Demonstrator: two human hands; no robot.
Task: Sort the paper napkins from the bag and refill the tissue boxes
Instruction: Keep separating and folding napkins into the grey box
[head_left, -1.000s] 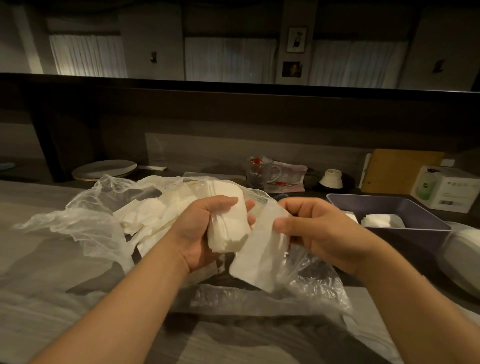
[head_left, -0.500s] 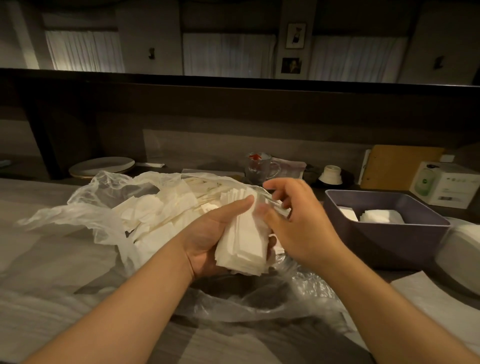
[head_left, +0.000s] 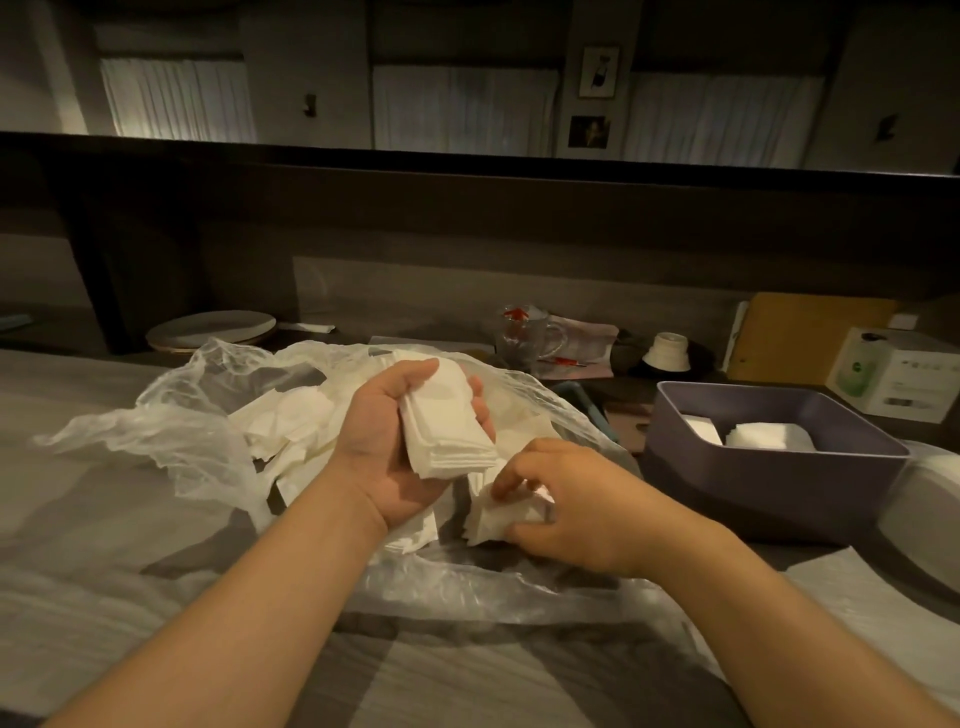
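A crinkled, clear plastic bag (head_left: 171, 415) spreads behind and left of the left hand (head_left: 402, 441), which cradles a flat stack of folded white napkins (head_left: 447, 423) — palm up, fingers curled round it. Just right and nearer, the right hand (head_left: 566, 506) pinches a crumpled napkin wad (head_left: 501, 514). Farther right, a smooth purple bin (head_left: 769, 483) holds napkins.

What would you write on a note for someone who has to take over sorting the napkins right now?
Left hand: holds a neat stack of white folded paper napkins, palm up.
Right hand: fingers pinch a smaller clump of white napkins low over the bag.
Crinkled clear plastic bag: open on the table, loose napkins inside.
Grey-purple rectangular plastic bin: at the right, a few napkins already in it.
Done: some sorted.
Left: add the clump to the stack, empty the bag, refill the boxes.
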